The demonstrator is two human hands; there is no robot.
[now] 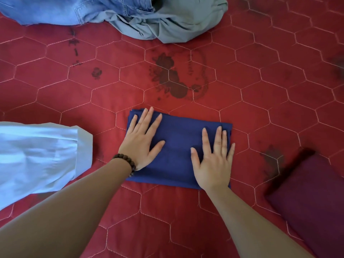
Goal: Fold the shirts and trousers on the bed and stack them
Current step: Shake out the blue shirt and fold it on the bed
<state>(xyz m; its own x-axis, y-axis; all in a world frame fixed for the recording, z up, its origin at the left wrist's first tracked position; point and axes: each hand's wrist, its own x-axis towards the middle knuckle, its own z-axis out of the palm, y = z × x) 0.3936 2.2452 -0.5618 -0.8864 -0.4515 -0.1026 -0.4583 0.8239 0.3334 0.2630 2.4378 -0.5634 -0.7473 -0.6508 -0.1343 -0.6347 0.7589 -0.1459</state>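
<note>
Flat, both palms on smooth rectangular navy fold (178, 138).

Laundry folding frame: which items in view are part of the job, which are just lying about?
Part of the job:
- folded navy garment, pressed flat by left hand and right hand
- white garment
- blue jeans
- grey-green garment, crumpled
- maroon folded piece, probably

Lying about:
- red quilted bedcover
- bead bracelet on left wrist
</note>
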